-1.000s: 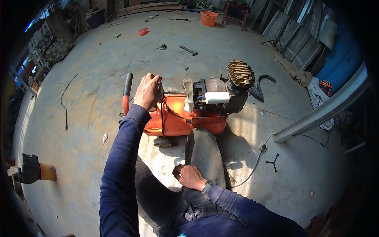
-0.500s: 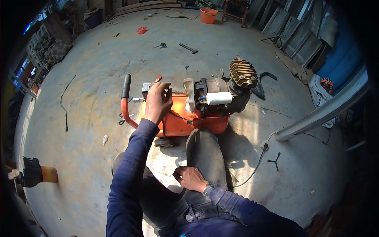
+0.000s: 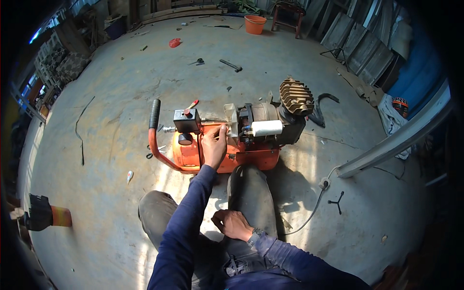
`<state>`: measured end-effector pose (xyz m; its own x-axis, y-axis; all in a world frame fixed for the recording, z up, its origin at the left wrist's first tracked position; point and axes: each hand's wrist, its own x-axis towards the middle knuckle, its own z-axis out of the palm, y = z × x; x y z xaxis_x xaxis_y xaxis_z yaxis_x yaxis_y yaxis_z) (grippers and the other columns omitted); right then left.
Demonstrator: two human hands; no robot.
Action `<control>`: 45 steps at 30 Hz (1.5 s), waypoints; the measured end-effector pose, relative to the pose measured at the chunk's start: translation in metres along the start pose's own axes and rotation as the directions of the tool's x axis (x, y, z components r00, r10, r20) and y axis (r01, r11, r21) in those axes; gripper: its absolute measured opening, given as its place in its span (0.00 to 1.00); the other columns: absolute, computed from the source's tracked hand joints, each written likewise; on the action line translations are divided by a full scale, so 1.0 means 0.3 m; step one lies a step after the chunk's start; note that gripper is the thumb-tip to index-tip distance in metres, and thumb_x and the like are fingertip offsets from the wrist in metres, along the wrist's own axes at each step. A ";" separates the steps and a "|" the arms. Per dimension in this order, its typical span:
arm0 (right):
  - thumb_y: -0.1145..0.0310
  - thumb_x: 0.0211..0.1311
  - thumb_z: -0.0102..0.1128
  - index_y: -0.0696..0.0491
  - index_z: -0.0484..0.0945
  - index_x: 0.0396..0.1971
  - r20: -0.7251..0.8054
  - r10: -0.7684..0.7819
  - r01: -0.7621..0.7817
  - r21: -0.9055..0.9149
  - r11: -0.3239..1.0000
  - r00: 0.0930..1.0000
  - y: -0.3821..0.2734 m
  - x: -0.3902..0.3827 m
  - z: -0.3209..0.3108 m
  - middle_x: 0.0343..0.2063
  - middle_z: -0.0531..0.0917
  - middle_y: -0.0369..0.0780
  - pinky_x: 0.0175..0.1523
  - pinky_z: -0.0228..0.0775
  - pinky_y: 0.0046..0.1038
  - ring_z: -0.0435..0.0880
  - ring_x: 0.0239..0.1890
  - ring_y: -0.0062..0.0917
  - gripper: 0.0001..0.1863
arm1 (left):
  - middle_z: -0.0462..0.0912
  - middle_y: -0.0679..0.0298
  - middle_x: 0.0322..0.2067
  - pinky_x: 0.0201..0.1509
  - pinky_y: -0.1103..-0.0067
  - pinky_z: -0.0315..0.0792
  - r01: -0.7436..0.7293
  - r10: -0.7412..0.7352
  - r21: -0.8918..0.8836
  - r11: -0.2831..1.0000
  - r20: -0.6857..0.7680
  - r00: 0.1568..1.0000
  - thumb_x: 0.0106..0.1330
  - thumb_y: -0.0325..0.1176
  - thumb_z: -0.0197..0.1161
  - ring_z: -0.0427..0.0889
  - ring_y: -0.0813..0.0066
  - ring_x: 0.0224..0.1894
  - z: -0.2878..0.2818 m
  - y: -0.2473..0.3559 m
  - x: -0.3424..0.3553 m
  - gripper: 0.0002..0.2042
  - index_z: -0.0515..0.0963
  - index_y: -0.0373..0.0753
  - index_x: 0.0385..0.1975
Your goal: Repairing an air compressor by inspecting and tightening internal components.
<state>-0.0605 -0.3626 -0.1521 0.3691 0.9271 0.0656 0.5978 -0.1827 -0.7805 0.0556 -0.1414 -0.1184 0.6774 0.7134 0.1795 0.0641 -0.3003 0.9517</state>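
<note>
An orange air compressor [image 3: 251, 161] lies across the floor before me, with a ribbed cylinder head [image 3: 296, 96] on its right and a white cylindrical capacitor [image 3: 267, 128] on the motor. My left hand [image 3: 214, 146] is over the tank, beside the pale fan [image 3: 231, 121]. Its fingers are bent and pinched together; anything between them is hidden. A black pressure switch box [image 3: 187, 121] with a red knob stands left of that hand, above a round gauge [image 3: 185, 139]. My right hand [image 3: 234, 224] rests on my right thigh, fingers curled, no object visible in it.
A black-gripped handle [image 3: 154, 113] rises at the compressor's left end. Beyond lie scissors [image 3: 197, 62] and a hammer-like tool [image 3: 231, 65]. A metal post [image 3: 391, 137] slants at right, near a cable [image 3: 314, 212] and a three-armed wrench [image 3: 337, 202]. An orange bucket [image 3: 254, 24] stands far back.
My left hand has moved right and nearer, from over the switch box to the tank by the fan, uncovering the box and gauge. The right hand stays on the thigh.
</note>
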 end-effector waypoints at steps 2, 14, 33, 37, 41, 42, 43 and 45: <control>0.62 0.68 0.56 0.55 0.80 0.32 0.015 0.026 -0.025 -0.008 1.000 1.000 0.004 -0.001 0.003 0.30 0.84 0.47 0.39 0.73 0.45 0.83 0.35 0.47 0.12 | 0.88 0.56 0.42 0.44 0.79 0.77 -0.153 0.150 -0.027 0.988 -0.089 0.985 0.75 0.40 0.61 0.85 0.76 0.39 0.012 -0.013 0.002 0.18 0.81 0.30 0.53; 0.63 0.68 0.57 0.55 0.80 0.30 -0.050 -0.056 0.055 -0.026 0.998 0.997 0.009 -0.005 0.014 0.28 0.83 0.47 0.35 0.73 0.45 0.83 0.33 0.46 0.11 | 0.87 0.51 0.48 0.51 0.77 0.78 -0.298 0.302 0.054 0.953 -0.104 0.947 0.74 0.39 0.61 0.87 0.70 0.49 0.032 0.053 0.050 0.20 0.78 0.32 0.58; 0.63 0.67 0.55 0.57 0.80 0.29 0.043 0.062 -0.060 -0.059 0.996 0.997 -0.005 0.010 -0.006 0.30 0.84 0.51 0.37 0.74 0.47 0.83 0.33 0.49 0.13 | 0.86 0.52 0.49 0.56 0.74 0.77 -0.351 0.348 0.023 0.936 0.087 0.934 0.68 0.30 0.66 0.86 0.68 0.52 -0.019 0.009 0.011 0.24 0.72 0.32 0.64; 0.63 0.67 0.56 0.56 0.81 0.31 0.103 0.105 -0.096 -0.082 0.992 0.989 0.012 0.003 0.002 0.30 0.85 0.51 0.38 0.75 0.46 0.84 0.35 0.49 0.12 | 0.86 0.53 0.48 0.56 0.74 0.77 -0.431 0.424 0.044 0.901 0.113 0.899 0.67 0.26 0.66 0.86 0.67 0.52 -0.029 -0.059 0.019 0.24 0.72 0.32 0.63; 0.63 0.66 0.56 0.57 0.81 0.30 0.081 0.096 -0.092 -0.050 0.995 0.992 0.023 0.012 0.015 0.29 0.84 0.51 0.38 0.75 0.47 0.84 0.34 0.49 0.12 | 0.86 0.52 0.47 0.55 0.74 0.78 -0.391 0.377 0.086 0.916 0.143 0.915 0.66 0.23 0.66 0.86 0.66 0.52 -0.065 0.026 0.121 0.22 0.73 0.31 0.61; 0.64 0.65 0.56 0.58 0.80 0.28 0.115 0.128 -0.121 -0.066 0.990 0.985 0.024 0.016 0.018 0.29 0.84 0.51 0.38 0.75 0.47 0.84 0.32 0.49 0.12 | 0.86 0.52 0.46 0.55 0.74 0.78 -0.259 0.247 0.067 0.964 0.141 0.959 0.66 0.23 0.66 0.86 0.65 0.52 -0.068 0.094 0.172 0.21 0.74 0.31 0.60; 0.64 0.65 0.56 0.58 0.80 0.28 0.052 0.074 -0.072 -0.037 0.997 0.996 0.024 0.021 0.022 0.29 0.84 0.51 0.38 0.75 0.47 0.84 0.32 0.49 0.12 | 0.86 0.51 0.46 0.54 0.74 0.79 -0.084 0.072 0.074 0.994 0.146 0.987 0.66 0.23 0.66 0.86 0.64 0.52 -0.071 0.177 0.228 0.20 0.74 0.31 0.59; 0.64 0.66 0.55 0.57 0.80 0.28 -0.068 -0.022 0.026 0.047 0.999 0.997 0.027 0.024 0.032 0.29 0.84 0.50 0.39 0.75 0.46 0.84 0.33 0.48 0.12 | 0.83 0.50 0.44 0.45 0.70 0.80 -0.270 0.355 0.265 0.926 -0.365 0.861 0.60 0.20 0.67 0.87 0.58 0.43 -0.014 0.376 0.385 0.17 0.76 0.33 0.49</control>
<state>-0.0596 -0.3542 -0.1640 0.4031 0.9066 0.1252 0.5731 -0.1434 -0.8068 0.1379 -0.0901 0.0108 0.3381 0.7384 0.5835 0.0703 -0.6381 0.7667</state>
